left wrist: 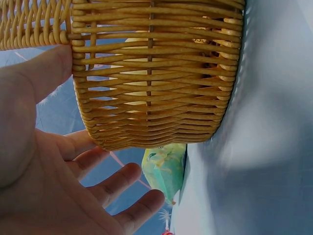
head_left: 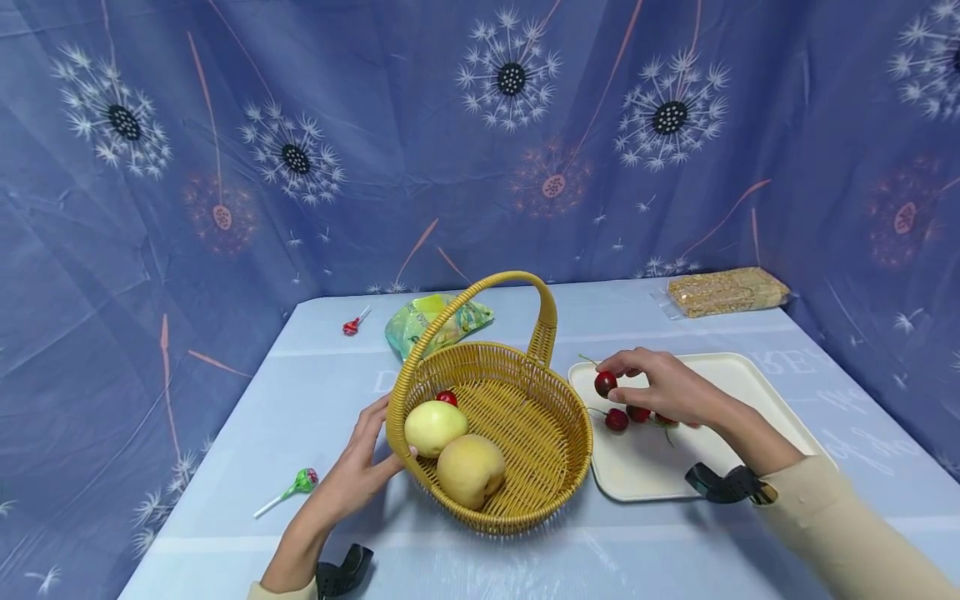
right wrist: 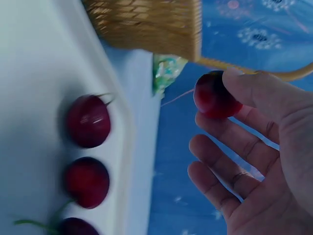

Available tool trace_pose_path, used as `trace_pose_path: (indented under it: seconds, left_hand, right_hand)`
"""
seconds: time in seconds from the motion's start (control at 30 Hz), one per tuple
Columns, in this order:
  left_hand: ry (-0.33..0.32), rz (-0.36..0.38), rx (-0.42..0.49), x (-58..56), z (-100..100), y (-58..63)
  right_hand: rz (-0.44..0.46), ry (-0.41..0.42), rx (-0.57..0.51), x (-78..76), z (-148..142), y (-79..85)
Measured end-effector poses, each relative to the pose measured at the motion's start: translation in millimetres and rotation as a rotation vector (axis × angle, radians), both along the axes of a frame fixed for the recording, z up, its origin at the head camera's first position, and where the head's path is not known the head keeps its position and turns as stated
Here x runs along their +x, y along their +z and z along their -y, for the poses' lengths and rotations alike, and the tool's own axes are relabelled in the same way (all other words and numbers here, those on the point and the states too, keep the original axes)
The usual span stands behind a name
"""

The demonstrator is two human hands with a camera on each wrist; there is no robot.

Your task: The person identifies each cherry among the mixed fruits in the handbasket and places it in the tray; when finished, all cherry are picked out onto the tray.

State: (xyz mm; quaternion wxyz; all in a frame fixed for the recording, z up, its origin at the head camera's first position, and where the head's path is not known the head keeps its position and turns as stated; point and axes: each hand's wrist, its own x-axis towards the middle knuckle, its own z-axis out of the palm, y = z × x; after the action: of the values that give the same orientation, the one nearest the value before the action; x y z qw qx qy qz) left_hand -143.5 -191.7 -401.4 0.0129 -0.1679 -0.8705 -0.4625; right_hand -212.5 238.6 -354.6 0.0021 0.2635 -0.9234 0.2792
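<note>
In the head view, a wicker basket (head_left: 543, 433) with a tall handle stands mid-table. It holds a pale green-yellow fruit (head_left: 433, 428), a peach-like yellow fruit (head_left: 470, 472) and a cherry (head_left: 447, 397). My left hand (head_left: 352, 475) holds the basket's left side, thumb at the rim, the index and middle fingertips partly hidden by the wicker in the left wrist view. Between thumb and fingers, my right hand (head_left: 663, 387) pinches a dark red cherry (right wrist: 215, 95), raised above the white tray (head_left: 720, 375). Below it, several cherries (head_left: 617, 419) lie on the tray.
A green snack bag (head_left: 438, 321) lies behind the basket. To the left are a red lollipop (head_left: 352, 326) and a green lollipop (head_left: 303, 481). At the back right is a packet of light brown food (head_left: 723, 292). A blue patterned curtain (head_left: 420, 150) encloses the table.
</note>
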Motion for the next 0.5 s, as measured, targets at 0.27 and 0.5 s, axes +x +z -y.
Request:
trace_pose_path:
  seconds: [0.27, 0.5]
  left_hand:
    - [-0.005, -0.026, -0.013, 0.5, 0, 0.8]
    - [-0.011, -0.040, -0.015, 0.0, 0, 0.8]
  right_hand:
    - [0.031, -0.055, 0.009, -13.2, -10, -33.4]
    - [0.037, -0.075, -0.010, -22.8, -15, -49.8]
